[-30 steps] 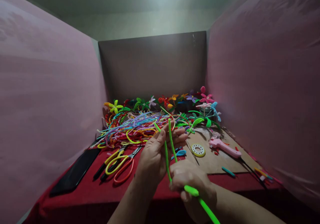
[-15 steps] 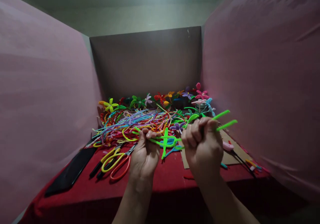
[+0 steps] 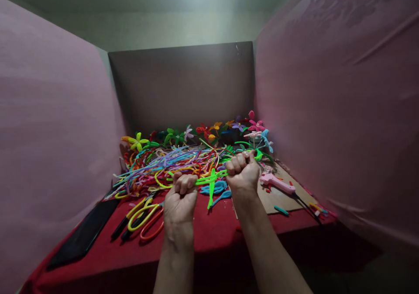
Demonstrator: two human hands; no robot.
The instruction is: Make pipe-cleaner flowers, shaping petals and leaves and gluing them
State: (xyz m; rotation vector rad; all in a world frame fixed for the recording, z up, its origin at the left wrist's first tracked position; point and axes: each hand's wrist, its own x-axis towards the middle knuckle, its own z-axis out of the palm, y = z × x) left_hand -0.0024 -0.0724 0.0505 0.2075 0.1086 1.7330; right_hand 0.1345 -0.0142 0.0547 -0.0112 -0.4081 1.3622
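Observation:
Bright green pipe cleaners (image 3: pixel 212 185) stretch between my two fists above the red-covered table. My left hand (image 3: pixel 180 193) is closed around their left ends, with a short tip poking out past the fingers. Around the other side my right hand (image 3: pixel 242 171) is wrapped, and some green shows beyond its thumb. In the gap between the hands, the strands run side by side and a shorter green length crosses them, hanging downward. Blue looped pipe cleaners (image 3: pixel 214 188) lie on the table just behind.
A heap of coloured pipe cleaners (image 3: pixel 170 160) covers the middle, with pipe-cleaner flowers (image 3: pixel 203 130) behind. At left lie scissors (image 3: pixel 152 224), black-handled pliers (image 3: pixel 122 226) and a flat black object (image 3: pixel 83 235). A pink glue gun (image 3: pixel 278 183) rests on cardboard (image 3: pixel 268 202) at right.
My hands have drawn the green pipe cleaners closer together, the looped gap between them narrowing. My right hand has shifted left and turned, and my left fingers have curled into a fist.

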